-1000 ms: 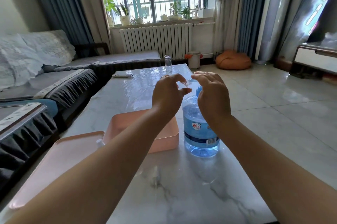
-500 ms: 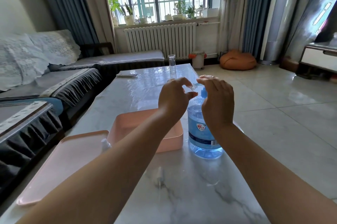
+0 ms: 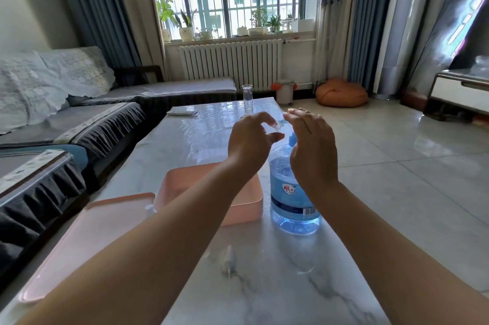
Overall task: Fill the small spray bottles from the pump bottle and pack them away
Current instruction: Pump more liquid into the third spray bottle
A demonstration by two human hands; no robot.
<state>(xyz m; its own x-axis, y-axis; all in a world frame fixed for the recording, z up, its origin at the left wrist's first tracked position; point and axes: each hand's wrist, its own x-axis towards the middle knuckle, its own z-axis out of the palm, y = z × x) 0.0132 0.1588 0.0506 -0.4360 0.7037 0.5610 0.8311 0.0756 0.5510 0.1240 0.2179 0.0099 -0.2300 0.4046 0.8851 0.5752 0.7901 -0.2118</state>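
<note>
A large blue pump bottle (image 3: 290, 193) of water stands on the marble table (image 3: 277, 285). My right hand (image 3: 312, 151) lies flat over its blue pump head (image 3: 292, 138), fingers stretched out and not gripping. My left hand (image 3: 248, 146) pinches a small clear spray bottle (image 3: 279, 125) at the pump's spout, mostly hidden by my fingers. Another small clear spray part (image 3: 229, 264) lies on the table in front of me. A white bottle top (image 3: 150, 209) peeks out behind my left forearm.
A pink box (image 3: 247, 204) sits left of the pump bottle, and its pink lid (image 3: 87, 234) lies flat further left. A drinking glass (image 3: 247, 97) and a remote (image 3: 182, 113) are at the table's far end. A sofa (image 3: 79, 123) runs along the left.
Both hands stay at the pump head with the small bottle between them. Only my view has drifted slightly.
</note>
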